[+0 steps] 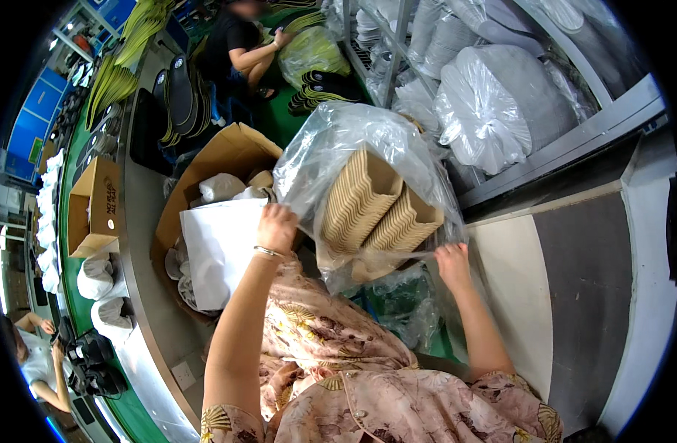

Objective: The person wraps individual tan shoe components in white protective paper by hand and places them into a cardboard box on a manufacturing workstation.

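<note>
A large clear plastic bag (338,140) stands in front of me, its mouth stretched wide between my hands. Inside lie two stacks of tan, foot-shaped insole boards (362,193) with wavy layered edges, side by side. My left hand (278,227) grips the bag's rim on the left and is slightly blurred. On the right, my right hand (452,264) pinches the near edge of the bag, pulling the film taut. White paper sheets (224,247) lie by my left hand, over an open cardboard box (228,151) holding white wrapped items.
Metal shelving (530,196) with bagged grey pieces (493,103) stands at the right. A conveyor line (139,347) with white shoe shapes and a smaller carton (95,207) runs along the left. One person (242,44) crouches ahead beside dark insoles; another person (43,362) works at far left.
</note>
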A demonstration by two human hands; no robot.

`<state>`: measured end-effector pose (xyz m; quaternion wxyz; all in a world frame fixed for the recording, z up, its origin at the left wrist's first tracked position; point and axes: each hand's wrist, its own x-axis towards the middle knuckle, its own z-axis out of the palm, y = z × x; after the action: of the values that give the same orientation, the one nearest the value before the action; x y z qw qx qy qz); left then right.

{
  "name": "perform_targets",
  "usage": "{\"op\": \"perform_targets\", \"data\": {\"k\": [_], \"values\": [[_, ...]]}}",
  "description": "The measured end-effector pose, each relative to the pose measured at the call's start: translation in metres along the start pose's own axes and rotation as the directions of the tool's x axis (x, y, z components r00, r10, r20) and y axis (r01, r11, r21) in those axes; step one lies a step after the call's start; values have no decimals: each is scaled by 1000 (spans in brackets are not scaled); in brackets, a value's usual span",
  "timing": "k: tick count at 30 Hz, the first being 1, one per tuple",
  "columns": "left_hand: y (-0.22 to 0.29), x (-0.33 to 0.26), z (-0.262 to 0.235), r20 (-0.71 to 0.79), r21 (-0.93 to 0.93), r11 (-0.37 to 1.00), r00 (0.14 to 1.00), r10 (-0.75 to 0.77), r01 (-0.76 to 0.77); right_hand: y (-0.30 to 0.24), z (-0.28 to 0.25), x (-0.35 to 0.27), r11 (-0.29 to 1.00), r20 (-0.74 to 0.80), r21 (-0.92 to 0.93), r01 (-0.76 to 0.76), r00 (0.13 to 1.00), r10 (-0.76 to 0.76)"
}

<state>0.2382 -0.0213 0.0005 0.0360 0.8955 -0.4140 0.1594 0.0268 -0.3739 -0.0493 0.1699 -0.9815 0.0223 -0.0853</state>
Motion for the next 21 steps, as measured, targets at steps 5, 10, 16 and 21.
{"op": "perform_targets", "data": {"k": [5, 10, 16, 21], "values": [[5, -3, 2, 205, 91, 986, 967, -153, 137, 21, 46, -5, 990, 150, 10, -140, 979, 137], [9, -4, -4, 392, 134, 919, 833, -392, 370, 44, 36, 28, 410, 324, 687, -600, 758, 566], [44, 19, -2, 22, -142, 926, 936, -350, 350, -37, -43, 71, 726, -120, 498, -474, 792, 599], [79, 57, -7, 124, -496, 794, 934, -336, 352, -78, -53, 103, 995, -515, -23, -96, 854, 71]]}}
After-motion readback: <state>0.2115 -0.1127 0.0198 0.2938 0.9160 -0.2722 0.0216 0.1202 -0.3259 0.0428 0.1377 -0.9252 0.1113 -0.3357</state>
